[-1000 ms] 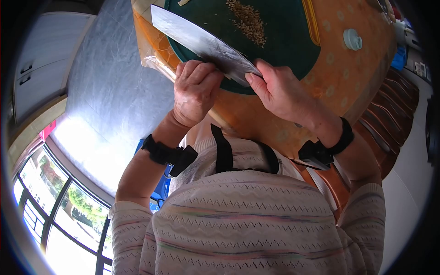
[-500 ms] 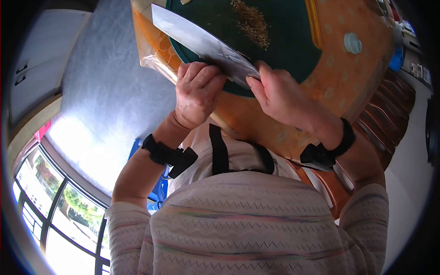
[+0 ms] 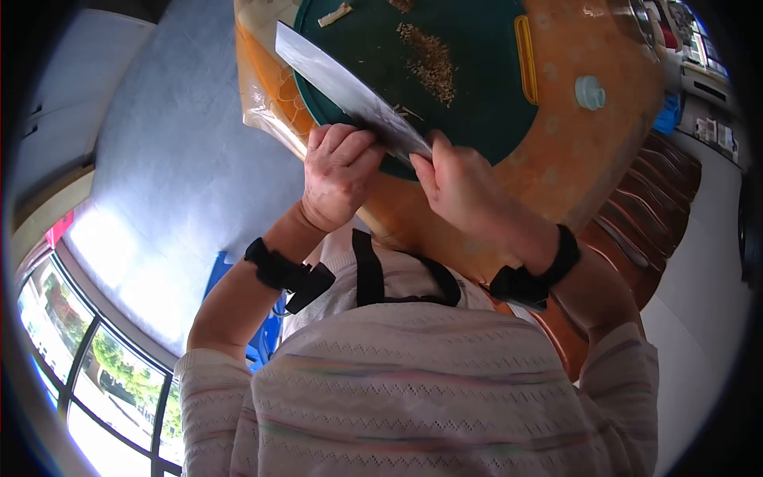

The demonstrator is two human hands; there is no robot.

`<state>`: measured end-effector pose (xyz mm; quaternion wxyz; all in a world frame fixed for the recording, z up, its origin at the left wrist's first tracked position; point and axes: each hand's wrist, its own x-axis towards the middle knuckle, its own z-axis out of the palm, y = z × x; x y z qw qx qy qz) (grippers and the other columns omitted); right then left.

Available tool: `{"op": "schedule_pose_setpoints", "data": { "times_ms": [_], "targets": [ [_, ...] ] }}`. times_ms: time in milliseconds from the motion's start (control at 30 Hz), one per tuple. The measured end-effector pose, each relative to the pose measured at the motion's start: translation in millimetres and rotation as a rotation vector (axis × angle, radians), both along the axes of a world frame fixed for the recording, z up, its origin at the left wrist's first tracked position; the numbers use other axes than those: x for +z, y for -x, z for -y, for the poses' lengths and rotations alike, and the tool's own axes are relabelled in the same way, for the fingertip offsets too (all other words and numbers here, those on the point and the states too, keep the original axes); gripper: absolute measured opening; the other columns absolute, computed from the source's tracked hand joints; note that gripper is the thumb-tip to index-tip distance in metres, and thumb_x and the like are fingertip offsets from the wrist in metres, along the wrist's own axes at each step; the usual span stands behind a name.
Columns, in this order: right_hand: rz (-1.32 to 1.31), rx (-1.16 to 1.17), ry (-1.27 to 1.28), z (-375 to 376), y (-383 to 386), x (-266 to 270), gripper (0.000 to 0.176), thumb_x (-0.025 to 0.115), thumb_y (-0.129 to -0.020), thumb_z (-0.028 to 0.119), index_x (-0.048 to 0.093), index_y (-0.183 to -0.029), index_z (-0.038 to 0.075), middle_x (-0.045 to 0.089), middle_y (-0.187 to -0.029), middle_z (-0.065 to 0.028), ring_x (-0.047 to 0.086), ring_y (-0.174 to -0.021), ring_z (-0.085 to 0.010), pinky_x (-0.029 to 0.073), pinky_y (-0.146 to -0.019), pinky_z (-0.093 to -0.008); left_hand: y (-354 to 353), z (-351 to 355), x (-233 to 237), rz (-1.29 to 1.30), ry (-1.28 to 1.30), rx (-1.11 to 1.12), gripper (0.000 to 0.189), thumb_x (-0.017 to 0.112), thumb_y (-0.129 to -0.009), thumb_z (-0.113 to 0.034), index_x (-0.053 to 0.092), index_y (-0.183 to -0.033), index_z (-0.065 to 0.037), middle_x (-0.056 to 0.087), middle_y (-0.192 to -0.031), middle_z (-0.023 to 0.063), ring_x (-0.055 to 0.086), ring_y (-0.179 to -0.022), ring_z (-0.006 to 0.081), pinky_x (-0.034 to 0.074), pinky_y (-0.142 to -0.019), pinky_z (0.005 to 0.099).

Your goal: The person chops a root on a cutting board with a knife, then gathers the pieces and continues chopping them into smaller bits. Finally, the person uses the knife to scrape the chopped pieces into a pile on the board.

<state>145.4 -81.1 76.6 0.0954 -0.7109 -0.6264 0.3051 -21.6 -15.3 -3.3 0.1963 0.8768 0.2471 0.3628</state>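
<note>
A wide metal cleaver (image 3: 342, 86) slants over the near left part of a round green board (image 3: 485, 95). My right hand (image 3: 462, 184) is closed round the cleaver's handle end, thumb along it. Beside the blade's near face, my left hand (image 3: 342, 171) has its fingers curled in; what they hold, if anything, is hidden behind the fingers and blade. A heap of brown chopped bits (image 3: 431, 65) lies on the board, with a few pale slivers (image 3: 407, 112) near the blade. Toward the board's far left edge sits a pale piece (image 3: 335, 14).
The board has a yellow handle (image 3: 525, 60) and rests on an orange patterned tablecloth (image 3: 556, 151). A pale, translucent round object (image 3: 590, 93) stands to its right. Brown chair slats (image 3: 644, 211) are at the right; a blue object (image 3: 265, 338) is below my left forearm.
The view has shifted, showing more of the board's far side. My right hand and the cleaver handle have moved nearer my left hand. Both hands stay closed.
</note>
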Motion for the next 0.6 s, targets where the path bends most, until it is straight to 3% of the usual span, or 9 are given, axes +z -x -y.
{"op": "schedule_pose_setpoints", "data": {
  "times_ms": [67,200,267,400,467,600],
  "targets": [
    [-0.028,0.012,-0.02,-6,-6,-2,0.019,0.054,-0.09,0.018,0.048,-0.087,0.0,0.06,-0.061,-0.0191,0.062,-0.059,-0.0385,0.05,-0.053,-0.0462,4,-2,5,-0.026,0.08,-0.017,0.025,0.07,-0.061,0.002,0.068,-0.084,-0.007,0.062,-0.091,0.0047,0.058,-0.084,0.0226,0.046,-0.072,0.0348],
    [-0.027,0.057,-0.011,-5,-10,2,0.017,0.052,-0.091,0.017,0.049,-0.087,0.0,0.061,-0.062,-0.0188,0.063,-0.061,-0.0378,0.051,-0.055,-0.0462,17,-9,18,-0.003,0.15,0.079,0.02,0.071,-0.07,0.006,0.068,-0.089,-0.002,0.062,-0.09,0.009,0.062,-0.081,0.0253,0.051,-0.07,0.0321],
    [-0.009,0.079,-0.001,-3,-12,5,0.017,0.051,-0.091,0.016,0.049,-0.087,0.0,0.061,-0.062,-0.0183,0.063,-0.061,-0.0374,0.052,-0.055,-0.0459,21,-21,32,-0.016,0.174,0.163,0.019,0.07,-0.074,0.005,0.069,-0.091,-0.003,0.064,-0.092,0.009,0.062,-0.084,0.0227,0.051,-0.072,0.0308],
    [0.059,0.138,-0.006,-3,-8,4,0.017,0.048,-0.093,0.017,0.049,-0.086,0.001,0.061,-0.061,-0.017,0.063,-0.059,-0.036,0.052,-0.054,-0.0448,14,-60,56,0.168,-0.069,0.222,0.017,0.073,-0.072,0.001,0.068,-0.086,-0.007,0.062,-0.088,0.0044,0.06,-0.077,0.0217,0.05,-0.064,0.0304],
    [0.066,0.138,0.019,-2,-5,7,0.017,0.048,-0.093,0.017,0.048,-0.086,0.001,0.061,-0.06,-0.0168,0.063,-0.059,-0.0359,0.052,-0.053,-0.0444,8,-73,73,0.123,-0.089,0.276,0.016,0.07,-0.078,0.001,0.07,-0.092,-0.007,0.065,-0.099,0.0082,0.062,-0.09,0.0195,0.05,-0.075,0.0295],
    [0.067,0.121,0.061,0,-2,8,0.018,0.05,-0.094,0.016,0.044,-0.085,0.002,0.054,-0.056,-0.0165,0.057,-0.052,-0.0378,0.046,-0.049,-0.0464,-13,-98,76,0.02,-0.182,0.259,0.013,0.067,-0.083,-0.009,0.071,-0.095,-0.013,0.064,-0.104,0.0046,0.059,-0.1,0.0216,0.048,-0.083,0.0344]
  ]
}}
